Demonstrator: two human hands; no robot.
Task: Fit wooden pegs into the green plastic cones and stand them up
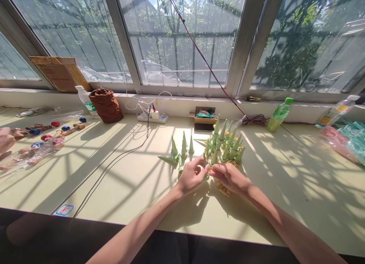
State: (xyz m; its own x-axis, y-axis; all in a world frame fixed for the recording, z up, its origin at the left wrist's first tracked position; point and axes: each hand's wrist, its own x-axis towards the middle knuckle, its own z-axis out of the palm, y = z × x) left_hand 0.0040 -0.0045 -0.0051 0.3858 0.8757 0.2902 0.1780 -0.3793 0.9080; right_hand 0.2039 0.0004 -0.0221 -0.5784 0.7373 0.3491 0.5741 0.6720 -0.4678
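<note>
My left hand [193, 175] is closed, thumb and fingers pinching a green pointed peg [204, 160] that stands upright between them. Touching or nearly touching it, my right hand [229, 177] has its fingers pressed together at the peg's lower part; whatever they hold is hidden. Just behind the hands stands a dense cluster of green cone-shaped pegs [218, 136] with collared bases. Several more green pegs [184, 144] sit to the left, one lying on its side [168, 158]. A pile of small tan wooden pieces [224, 188] lies partly under my right hand.
A small open cardboard box [205, 115] and a power strip [152, 117] lie near the window. Cables [114, 153] cross the table [128, 191]. A brown cloth bag [106, 105], a green bottle [280, 115], plastic bags [346, 140] and wooden ball toys [65, 131] surround the area. Another person's hand [5, 140] is far left.
</note>
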